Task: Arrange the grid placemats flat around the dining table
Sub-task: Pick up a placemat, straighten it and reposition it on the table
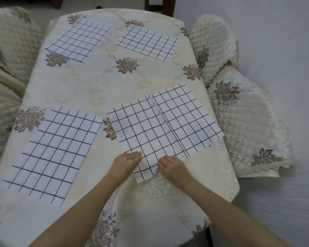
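Observation:
Several white placemats with black grid lines lie on the cream floral tablecloth. One lies flat at the far left, one at the far right, one at the near left. At the near right, a rumpled placemat overlaps another placemat beneath it, with a raised fold where they meet. My left hand rests with straight fingers on the rumpled mat's near edge. My right hand pinches that mat's near corner, which lifts off the cloth.
Quilted, covered chairs stand at the table's right side and left side. A dark wooden chair back shows beyond the far end. Grey floor runs along the right.

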`<control>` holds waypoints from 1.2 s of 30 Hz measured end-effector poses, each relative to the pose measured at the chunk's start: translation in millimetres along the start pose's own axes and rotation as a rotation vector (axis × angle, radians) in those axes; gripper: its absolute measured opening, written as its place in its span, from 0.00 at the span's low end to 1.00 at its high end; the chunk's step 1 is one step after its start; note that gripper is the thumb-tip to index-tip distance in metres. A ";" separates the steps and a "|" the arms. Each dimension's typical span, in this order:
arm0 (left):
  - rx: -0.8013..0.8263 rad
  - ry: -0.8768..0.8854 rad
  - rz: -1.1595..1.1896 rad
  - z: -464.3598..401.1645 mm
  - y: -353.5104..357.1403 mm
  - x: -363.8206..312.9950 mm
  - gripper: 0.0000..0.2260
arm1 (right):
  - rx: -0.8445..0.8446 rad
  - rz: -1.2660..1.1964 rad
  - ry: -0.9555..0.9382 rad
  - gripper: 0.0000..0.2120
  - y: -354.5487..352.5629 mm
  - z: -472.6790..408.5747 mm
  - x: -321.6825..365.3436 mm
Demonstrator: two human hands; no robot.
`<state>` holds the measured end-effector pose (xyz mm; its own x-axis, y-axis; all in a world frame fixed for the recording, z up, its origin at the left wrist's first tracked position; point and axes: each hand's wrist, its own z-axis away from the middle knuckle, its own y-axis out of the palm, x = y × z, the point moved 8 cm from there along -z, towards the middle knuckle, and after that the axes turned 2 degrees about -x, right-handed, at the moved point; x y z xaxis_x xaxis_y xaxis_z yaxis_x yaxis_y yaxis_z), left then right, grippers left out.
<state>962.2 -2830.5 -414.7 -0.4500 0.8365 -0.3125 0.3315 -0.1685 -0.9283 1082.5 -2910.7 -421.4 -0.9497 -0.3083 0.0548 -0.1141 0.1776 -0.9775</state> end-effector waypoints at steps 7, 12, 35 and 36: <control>0.056 -0.038 0.017 9.4 0.6 -8.8 0.15 | -0.028 -0.094 0.216 0.07 -4.7 -8.2 -7.7; 0.304 -0.074 0.029 27.1 25.6 -8.5 0.33 | -0.107 -0.183 0.367 0.05 -9.1 -11.6 -17.1; -0.243 -0.139 0.202 -40.7 -123.6 -40.1 0.13 | -0.345 -0.159 0.417 0.13 -105.8 -10.8 -36.3; -0.268 -0.130 0.190 -43.1 -134.6 -40.6 0.12 | -0.364 -0.172 0.439 0.13 -113.1 -12.1 -41.5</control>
<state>971.6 -2819.3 -268.4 -0.4550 0.7273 -0.5138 0.6179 -0.1576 -0.7703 1131.3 -2906.8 -310.7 -0.9318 0.0406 0.3607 -0.2956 0.4919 -0.8189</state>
